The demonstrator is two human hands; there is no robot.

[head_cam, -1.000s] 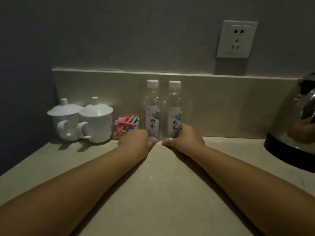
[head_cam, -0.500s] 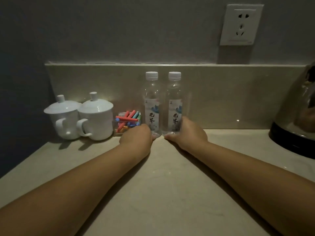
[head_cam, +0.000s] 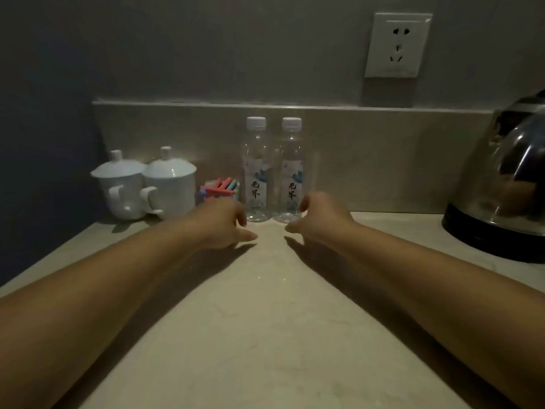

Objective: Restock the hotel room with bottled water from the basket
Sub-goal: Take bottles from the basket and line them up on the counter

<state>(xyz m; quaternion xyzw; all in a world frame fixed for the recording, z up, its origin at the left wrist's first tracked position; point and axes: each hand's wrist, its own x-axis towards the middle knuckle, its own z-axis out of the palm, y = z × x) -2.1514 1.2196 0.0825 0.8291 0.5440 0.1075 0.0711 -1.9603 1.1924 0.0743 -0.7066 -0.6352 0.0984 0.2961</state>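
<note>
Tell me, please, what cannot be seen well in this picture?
Head view only:
- Kettle: cut off by the right edge.
- Coloured packets: too small and dim to identify; left hand covers their lower part.
- Bottle labels: small print blurred.
- Basket: not in frame.

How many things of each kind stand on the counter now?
Water bottles: 2
White lidded cups: 2
Kettle: 1
Holder of coloured sticks: 1
Total: 6
</note>
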